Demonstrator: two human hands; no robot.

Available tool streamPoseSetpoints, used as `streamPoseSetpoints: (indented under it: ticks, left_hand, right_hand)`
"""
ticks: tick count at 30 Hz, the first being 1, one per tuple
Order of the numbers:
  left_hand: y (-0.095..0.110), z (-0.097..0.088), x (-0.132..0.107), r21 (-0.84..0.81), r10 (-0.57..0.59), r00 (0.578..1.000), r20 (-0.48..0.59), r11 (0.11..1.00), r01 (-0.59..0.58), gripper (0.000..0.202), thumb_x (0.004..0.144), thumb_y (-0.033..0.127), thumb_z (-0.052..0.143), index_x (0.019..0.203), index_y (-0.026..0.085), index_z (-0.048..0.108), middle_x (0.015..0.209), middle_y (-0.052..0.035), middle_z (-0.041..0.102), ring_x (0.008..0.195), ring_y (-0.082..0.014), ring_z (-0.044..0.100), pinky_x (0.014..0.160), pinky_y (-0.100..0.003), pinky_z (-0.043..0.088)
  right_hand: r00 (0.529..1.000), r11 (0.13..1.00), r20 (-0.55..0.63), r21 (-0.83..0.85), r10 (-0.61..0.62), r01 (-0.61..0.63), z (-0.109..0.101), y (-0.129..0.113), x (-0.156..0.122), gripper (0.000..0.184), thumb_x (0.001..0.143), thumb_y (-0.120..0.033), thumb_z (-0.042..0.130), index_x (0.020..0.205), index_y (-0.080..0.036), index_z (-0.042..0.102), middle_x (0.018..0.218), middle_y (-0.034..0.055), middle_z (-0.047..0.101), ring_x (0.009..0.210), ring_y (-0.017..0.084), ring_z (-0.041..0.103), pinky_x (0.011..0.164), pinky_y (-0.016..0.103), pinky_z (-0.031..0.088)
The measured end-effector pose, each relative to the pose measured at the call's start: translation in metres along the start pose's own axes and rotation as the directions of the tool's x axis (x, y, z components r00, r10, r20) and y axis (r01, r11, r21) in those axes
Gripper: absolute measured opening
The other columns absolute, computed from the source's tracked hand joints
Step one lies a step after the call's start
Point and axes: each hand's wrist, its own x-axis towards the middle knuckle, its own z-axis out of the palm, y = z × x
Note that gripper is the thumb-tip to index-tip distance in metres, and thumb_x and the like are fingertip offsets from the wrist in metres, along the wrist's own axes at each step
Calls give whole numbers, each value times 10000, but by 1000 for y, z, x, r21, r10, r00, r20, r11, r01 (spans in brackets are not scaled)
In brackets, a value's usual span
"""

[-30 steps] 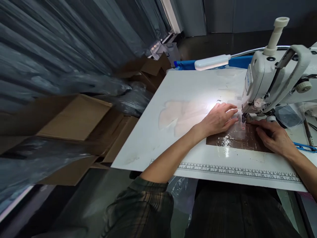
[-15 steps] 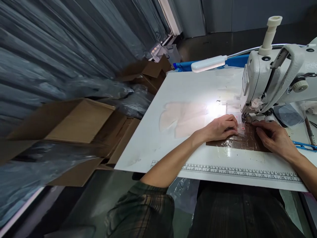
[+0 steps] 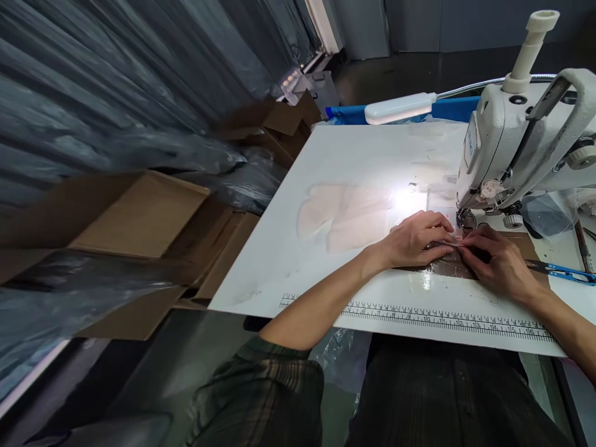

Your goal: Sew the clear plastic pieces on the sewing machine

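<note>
My left hand and my right hand meet just in front of the needle of a white sewing machine. Both pinch a small clear piece with a red mark, fingers curled together. Under the hands lies a glossy brown patch taped onto the white table. A lamp on a flexible neck throws a bright spot beside the left hand.
A pale pink cut-out piece lies left of the hands. A printed ruler runs along the table's front edge. Blue-handled scissors lie at the right. Cardboard boxes and plastic sheeting fill the floor at left.
My right hand has moved left to meet the left hand in front of the needle. The left fingers went from lying flat to curled in a pinch.
</note>
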Motion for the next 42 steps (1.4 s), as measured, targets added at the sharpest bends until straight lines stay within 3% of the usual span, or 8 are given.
streamPoseSetpoints:
  ticks: [5,9,14,18,22,28,35,42]
  left_hand:
    - [4,7,2,137,132,983,-125,984,-114,185,1020,238,532,911,170,665,931,-57,745,842,-147,703,727,-306,575]
    - [5,8,3,121,97,976,-197,990,-74,193,1025,248,522,909,172,656,950,-66,750,865,-142,707,739,-303,587]
    - [7,11,3,128,22,998,60,991,-30,270,1049,264,456,954,172,691,957,-83,752,890,-171,704,784,-358,592]
    - [7,11,2,110,-22,981,192,994,1,264,1041,259,470,951,186,707,1002,-81,753,897,-175,690,837,-386,585]
    - [6,8,1,104,-34,982,184,994,14,268,1048,291,466,978,193,706,1019,-67,753,893,-168,679,823,-369,558]
    - [8,6,0,147,-10,984,178,989,-17,290,1042,252,440,933,215,707,1022,-54,745,836,-155,641,812,-365,497]
    - [9,4,2,175,4,982,189,984,-38,282,1041,255,445,926,232,702,1005,-41,744,816,-159,598,786,-361,450]
    - [17,-3,7,199,31,968,250,976,-83,302,1025,214,419,912,234,698,961,-42,742,815,-170,595,889,-406,439]
  right_hand:
    - [985,980,-20,107,169,-166,-11,6,2,316,925,-416,561,1037,-195,757,939,100,718,826,215,684,740,357,562]
    - [958,956,46,65,282,-285,-30,15,6,336,908,-391,523,1004,-173,759,788,61,685,650,180,617,596,313,502]
    - [955,974,193,-29,225,-224,-46,20,20,299,889,-396,520,926,-208,749,637,18,650,574,189,593,535,310,456]
    - [961,982,201,-41,191,-186,-38,19,25,312,848,-269,476,971,-221,758,735,22,715,617,187,628,582,307,494]
    - [990,989,99,-112,104,-93,-21,23,15,388,881,-260,456,1100,-213,773,951,79,729,786,207,665,655,318,520]
    - [987,950,157,-311,44,7,-15,28,6,413,956,-371,476,1276,-313,731,1024,108,661,769,199,621,613,308,480]
    - [988,957,152,-287,0,44,-14,26,6,407,950,-309,476,1258,-307,742,1013,108,653,861,228,631,656,323,512]
    - [986,958,148,-262,-79,116,-15,27,5,404,951,-281,468,1241,-301,749,1074,102,667,870,213,634,677,326,529]
